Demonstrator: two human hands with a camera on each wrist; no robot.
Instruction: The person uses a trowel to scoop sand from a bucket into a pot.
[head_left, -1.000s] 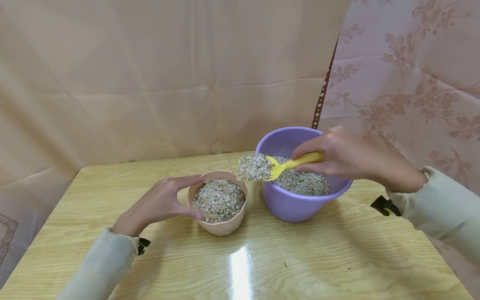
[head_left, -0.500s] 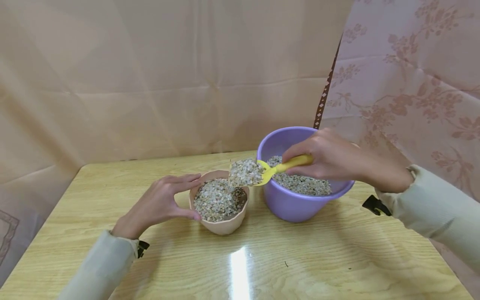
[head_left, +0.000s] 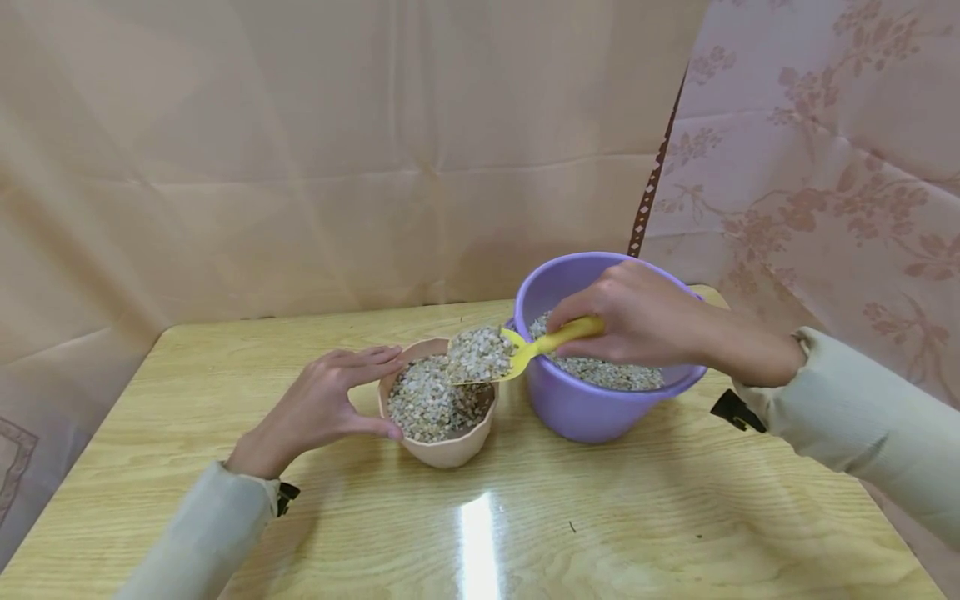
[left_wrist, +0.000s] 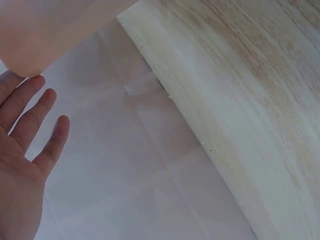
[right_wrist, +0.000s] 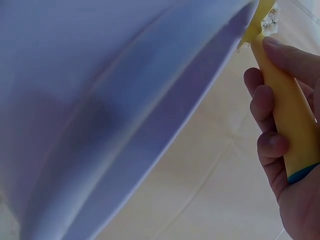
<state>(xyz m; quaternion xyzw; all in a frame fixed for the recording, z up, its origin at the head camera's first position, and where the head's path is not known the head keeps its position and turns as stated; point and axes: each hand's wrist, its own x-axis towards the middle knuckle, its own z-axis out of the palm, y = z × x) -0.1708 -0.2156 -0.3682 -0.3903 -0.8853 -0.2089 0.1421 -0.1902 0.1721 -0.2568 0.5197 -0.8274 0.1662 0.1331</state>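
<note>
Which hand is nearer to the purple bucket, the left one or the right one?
Right. The right hand holds the yellow scoop directly above the purple bucket. The left hand is farther away, touching the pink pot to the bucket's left.

The left hand (head_left: 318,408) lay near left, fingers straight, thumb and fingertips spread apart in a wide arc. The right hand (head_left: 637,315) reached leftward from the right, fingers (right_wrist: 265,105) curled tight, sleeve covering the forearm.

A makeshift recording corner, likely in a home: a wood-grain counter (head_left: 225,400) boxed in by a plain peach sheet (head_left: 300,150) and a floral curtain (head_left: 825,150) as backdrop.
</note>
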